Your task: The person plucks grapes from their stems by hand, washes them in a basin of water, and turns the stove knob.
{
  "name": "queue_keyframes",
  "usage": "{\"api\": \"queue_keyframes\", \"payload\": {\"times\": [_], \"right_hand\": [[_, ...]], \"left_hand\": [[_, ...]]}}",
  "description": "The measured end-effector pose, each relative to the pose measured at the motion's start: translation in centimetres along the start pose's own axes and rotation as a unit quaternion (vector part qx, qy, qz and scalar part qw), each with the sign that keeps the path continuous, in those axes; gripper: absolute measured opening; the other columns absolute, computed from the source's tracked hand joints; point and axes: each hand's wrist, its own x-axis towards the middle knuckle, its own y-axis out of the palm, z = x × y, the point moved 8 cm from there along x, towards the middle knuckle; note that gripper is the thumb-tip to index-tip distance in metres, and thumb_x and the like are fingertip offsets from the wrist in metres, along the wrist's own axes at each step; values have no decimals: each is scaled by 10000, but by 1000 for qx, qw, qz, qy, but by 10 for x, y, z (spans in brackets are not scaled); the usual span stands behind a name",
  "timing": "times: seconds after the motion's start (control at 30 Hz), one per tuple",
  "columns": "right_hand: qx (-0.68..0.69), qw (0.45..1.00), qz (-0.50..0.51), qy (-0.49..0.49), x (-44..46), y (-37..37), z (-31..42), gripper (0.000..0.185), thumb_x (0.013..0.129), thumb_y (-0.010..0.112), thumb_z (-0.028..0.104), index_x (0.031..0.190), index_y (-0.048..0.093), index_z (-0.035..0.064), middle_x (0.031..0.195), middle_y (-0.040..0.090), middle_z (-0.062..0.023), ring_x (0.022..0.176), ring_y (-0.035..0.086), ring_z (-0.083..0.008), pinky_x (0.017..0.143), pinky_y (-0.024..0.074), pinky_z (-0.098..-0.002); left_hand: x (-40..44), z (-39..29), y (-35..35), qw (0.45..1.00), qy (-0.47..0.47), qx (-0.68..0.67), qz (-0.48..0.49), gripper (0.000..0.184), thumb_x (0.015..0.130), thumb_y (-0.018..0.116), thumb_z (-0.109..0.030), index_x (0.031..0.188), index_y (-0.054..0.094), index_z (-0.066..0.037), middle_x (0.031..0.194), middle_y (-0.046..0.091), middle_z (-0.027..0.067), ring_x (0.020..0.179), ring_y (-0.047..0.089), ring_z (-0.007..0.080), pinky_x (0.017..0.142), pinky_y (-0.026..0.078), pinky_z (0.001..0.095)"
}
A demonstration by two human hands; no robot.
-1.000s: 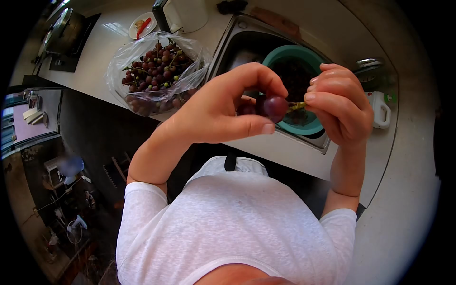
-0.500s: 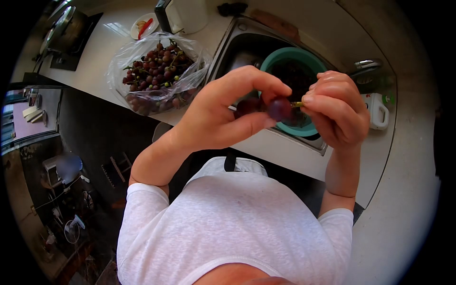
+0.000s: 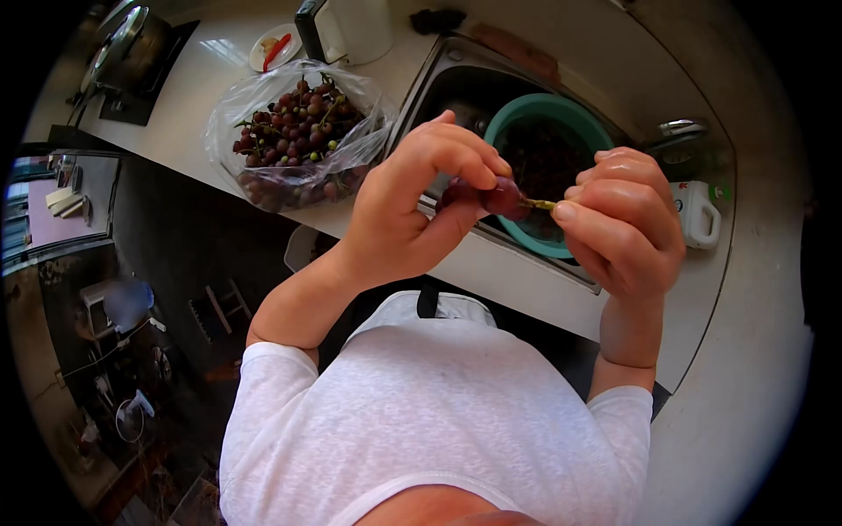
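The left hand [image 3: 399,206] is closing thumb and fingers around dark grapes [image 3: 503,197]; the right hand [image 3: 624,210] is pinching their thin stem [image 3: 540,204]. The grapes are hanging in the air between both hands, appearing near the green basin [image 3: 510,112]. They are probably weighing little, their skins likely behaving as smooth, slippery and easily split. The stem is seemingly offering the firmer grip; the berries are presumably requiring light finger pressure.
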Motion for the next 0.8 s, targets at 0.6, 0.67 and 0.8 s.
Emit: {"api": "queue_keyframes", "payload": {"times": [0.6, 0.67, 0.8], "right_hand": [[-6, 998, -38, 58, -13, -7, -25, 245, 573, 704, -47, 775, 623, 66, 687, 572, -41, 616, 562, -194, 543, 446, -284], [-10, 997, -41, 70, -14, -6, -29, 240, 573, 703, -46, 771, 622, 62, 676, 572, -44, 614, 564, -193, 538, 446, -282], [-7, 994, -48, 97, -17, -2, -34, 221, 577, 700, -42, 760, 620, 53, 659, 573, -54, 610, 566, -192, 526, 445, -277]], "left_hand": [[-2, 7, 10, 986, -7, 157, -47, 289, 677, 641, -47, 955, 561, -51, 1040, 525, 116, 1007, 490, 302, 875, 372, 373], [1, -9, 17, 966, 72, 240, -58, 206, 651, 648, -39, 846, 621, -96, 1065, 520, 113, 1053, 453, 342, 889, 345, 420], [9, -5, 28, 950, 65, 292, -84, 200, 669, 652, -51, 863, 617, -84, 1082, 514, 115, 1076, 436, 342, 899, 332, 425]]}}
